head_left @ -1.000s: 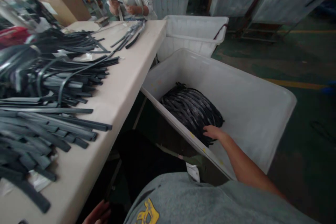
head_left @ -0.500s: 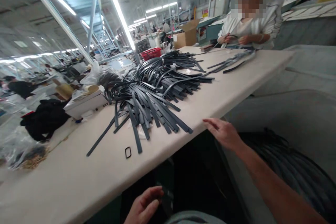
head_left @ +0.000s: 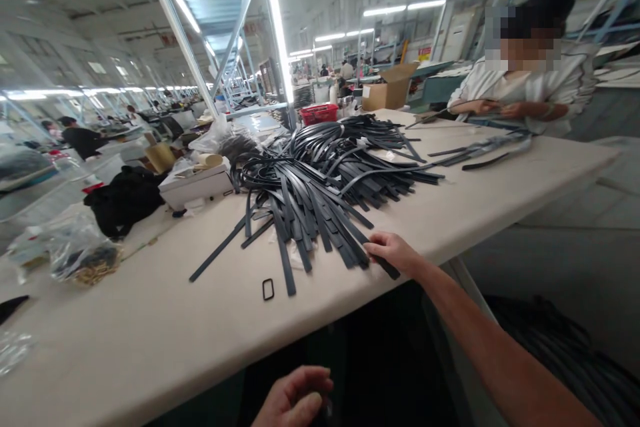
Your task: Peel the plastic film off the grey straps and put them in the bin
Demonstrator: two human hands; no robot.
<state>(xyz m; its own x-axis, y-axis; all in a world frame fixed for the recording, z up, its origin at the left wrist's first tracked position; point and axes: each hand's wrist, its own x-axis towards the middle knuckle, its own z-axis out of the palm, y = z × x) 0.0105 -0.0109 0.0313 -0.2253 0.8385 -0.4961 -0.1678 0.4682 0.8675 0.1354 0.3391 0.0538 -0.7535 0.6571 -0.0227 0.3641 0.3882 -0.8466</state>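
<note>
Right hand [head_left: 395, 255] out over the near side of the desk [head_left: 200, 337], thumb and fingers pinching one dark strap [head_left: 388, 268] close to its end; the tip pokes out past my grip toward the desk's edge, and the rest runs back into the heap of straps [head_left: 313, 210], where I can't tell it from its neighbours; left hand [head_left: 295, 399] hangs low in front of the desk, fingers loosely bent, thumb apart from them, nothing to be seen in it; a small black ring [head_left: 269, 289] lies bare on the desktop, just beside the nearest strap ends; across the desk a co-worker [head_left: 525, 97] has a strip between both hands; so the step, as I read it, is singling out this one strap by its end; the next move calls for a firm pinch and a steady draw along its length, because straps lie crowded against it and could drag along; my free left hand would do well to steady the heap.
</note>
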